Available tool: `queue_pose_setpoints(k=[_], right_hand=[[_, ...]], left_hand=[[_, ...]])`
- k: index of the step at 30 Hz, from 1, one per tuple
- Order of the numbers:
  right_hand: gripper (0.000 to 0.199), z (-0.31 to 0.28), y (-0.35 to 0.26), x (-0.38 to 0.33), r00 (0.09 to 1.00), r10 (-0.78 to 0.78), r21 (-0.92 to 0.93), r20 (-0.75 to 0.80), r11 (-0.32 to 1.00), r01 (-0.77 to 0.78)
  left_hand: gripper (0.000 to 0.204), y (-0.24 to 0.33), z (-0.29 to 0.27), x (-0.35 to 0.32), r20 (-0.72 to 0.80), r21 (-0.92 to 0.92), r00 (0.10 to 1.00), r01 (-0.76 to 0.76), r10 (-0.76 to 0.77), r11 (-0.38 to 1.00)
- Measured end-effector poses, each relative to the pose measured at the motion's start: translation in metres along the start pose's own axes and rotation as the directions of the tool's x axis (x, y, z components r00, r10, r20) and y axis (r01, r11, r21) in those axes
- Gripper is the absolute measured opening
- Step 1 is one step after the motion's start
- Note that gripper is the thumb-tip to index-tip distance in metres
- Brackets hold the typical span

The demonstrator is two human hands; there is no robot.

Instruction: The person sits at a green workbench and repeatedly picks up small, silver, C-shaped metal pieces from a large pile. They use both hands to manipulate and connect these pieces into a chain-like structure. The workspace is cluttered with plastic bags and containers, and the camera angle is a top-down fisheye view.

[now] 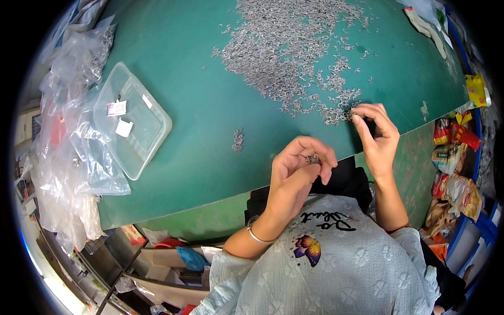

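Observation:
A large heap of small silvery curved metal pieces [283, 52] spreads over the far middle of the green table [189, 168]. At the heap's near right edge, my right hand [379, 128] pinches thumb and fingers together on one or more of these pieces. My left hand [296, 173] is cupped near the table's front edge, its fingers curled round several metal pieces [313, 158] that show in the palm. To its left lies a small separate pile of the same pieces [238, 140].
A clear plastic lid or shallow tray [164, 123] with small labels lies on the left. Beyond it, crumpled clear plastic bags [68, 152] cover the left edge. A whitish glove-like cloth [424, 27] rests far right. Colourful packets [455, 152] stand off the table's right side.

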State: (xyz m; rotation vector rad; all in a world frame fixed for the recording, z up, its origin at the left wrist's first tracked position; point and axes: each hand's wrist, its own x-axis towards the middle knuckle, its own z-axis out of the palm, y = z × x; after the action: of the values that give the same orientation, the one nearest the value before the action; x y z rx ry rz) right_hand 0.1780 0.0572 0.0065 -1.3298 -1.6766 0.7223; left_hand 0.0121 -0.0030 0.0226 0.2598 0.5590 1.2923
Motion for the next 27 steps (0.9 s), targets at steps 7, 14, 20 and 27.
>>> queue_pose_setpoints(k=[7, 14, 20, 27], right_hand=[[0.012, -0.008, -0.018, -0.009, 0.951, 0.262, 0.447, 0.164, 0.840, -0.308], [0.014, -0.012, -0.039, -0.011, 0.984, 0.026, 0.266, 0.175, 0.961, -0.072], [0.014, -0.013, -0.044, -0.015, 0.996, 0.012, 0.269, 0.084, 0.963, -0.035], [0.014, -0.016, -0.049, -0.014, 0.996, -0.049, 0.198, 0.073, 0.980, 0.034]], left_hand=[[0.017, -0.009, 0.001, 0.009, -0.130, 0.231, 0.991, 0.061, -0.032, 0.971], [0.017, -0.013, 0.013, 0.013, -0.106, 0.282, 0.994, 0.025, 0.006, 0.959], [0.014, -0.013, 0.013, 0.014, -0.006, 0.363, 0.993, -0.108, 0.118, 0.926], [0.012, -0.011, 0.015, 0.010, -0.021, 0.303, 0.999, -0.036, 0.045, 0.952]])
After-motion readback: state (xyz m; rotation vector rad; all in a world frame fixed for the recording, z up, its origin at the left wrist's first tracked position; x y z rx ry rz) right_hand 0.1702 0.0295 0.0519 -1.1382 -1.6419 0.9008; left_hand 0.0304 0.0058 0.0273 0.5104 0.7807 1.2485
